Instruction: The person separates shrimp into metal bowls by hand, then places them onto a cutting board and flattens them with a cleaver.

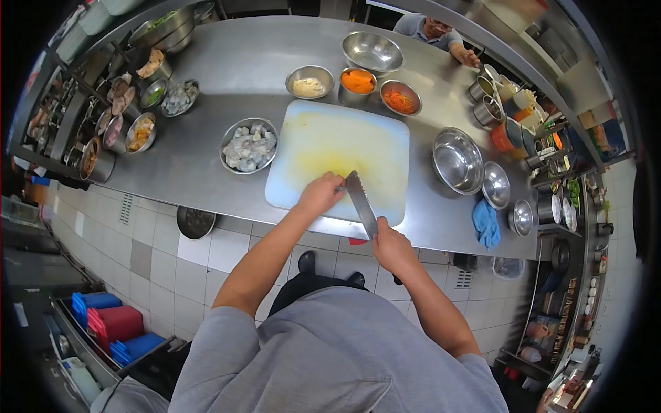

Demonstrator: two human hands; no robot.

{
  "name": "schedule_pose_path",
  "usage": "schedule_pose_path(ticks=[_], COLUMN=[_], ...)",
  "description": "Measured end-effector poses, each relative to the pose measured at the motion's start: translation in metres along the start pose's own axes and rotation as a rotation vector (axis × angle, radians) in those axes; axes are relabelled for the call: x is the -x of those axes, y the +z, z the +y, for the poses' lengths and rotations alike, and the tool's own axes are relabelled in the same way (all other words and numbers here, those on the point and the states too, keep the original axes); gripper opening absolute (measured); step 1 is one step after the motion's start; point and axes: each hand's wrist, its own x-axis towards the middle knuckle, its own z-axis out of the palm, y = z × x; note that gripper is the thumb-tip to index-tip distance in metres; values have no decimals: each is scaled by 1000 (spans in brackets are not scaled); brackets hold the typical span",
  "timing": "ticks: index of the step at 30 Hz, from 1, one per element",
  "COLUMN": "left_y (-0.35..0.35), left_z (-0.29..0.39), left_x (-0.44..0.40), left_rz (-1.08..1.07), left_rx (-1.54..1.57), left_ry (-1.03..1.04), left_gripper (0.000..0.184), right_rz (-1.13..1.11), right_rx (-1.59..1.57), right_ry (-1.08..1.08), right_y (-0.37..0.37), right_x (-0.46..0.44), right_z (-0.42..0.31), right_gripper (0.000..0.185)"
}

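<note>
Head view shows the right hand [393, 246] with fingers wrapped round the knife [363, 205] above the cutting board [330, 134], probably for steady control; the left hand [321, 195] bends its fingers beside the blade, pinching what, I cannot tell.

We look forward and steeply down from a single head-worn camera, above the grey-shirted torso [330, 351], towards the long, stainless-steel table [227, 79]; no second view overlaps.
</note>
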Motion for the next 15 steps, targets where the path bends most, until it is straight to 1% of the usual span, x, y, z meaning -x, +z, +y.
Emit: schedule_pose_path(ticks=[2,5,7,8,10,11,13,14,15], left_y=[-2,-8,-10,-9,-11,-10,-6,-6,-6], left_z=[0,1,0,-3,-10,-13,-16,-17,-19], left_x=[0,1,7,9,7,4,2,-2,-12], left_rz=[-2,-36,-36,-44,-51,-56,146,134,127], left_rx=[5,13,78,75,114,114,389,391,337], left_ry=[12,10,66,76,130,141,71,78,-17], left_gripper=[21,20,19,19,20,20,24,24,27], right_rz=[-23,41,194,202,313,323,408,415,398], right_rx=[12,-37,-81,-87,-199,-202,-380,-385,-390], right_ry=[32,41,-59,-50,-48,-41,28,41,83], right_y=[6,27,32,32,26,23,21,22,22], right_x=[-13,-48,-66,-68,-72,-69,-50,-38,-26], right_z=[-7,-9,-8,-8,-6,-3,5,11,18], right_gripper=[26,28,29,29,34,34,36,36,36])
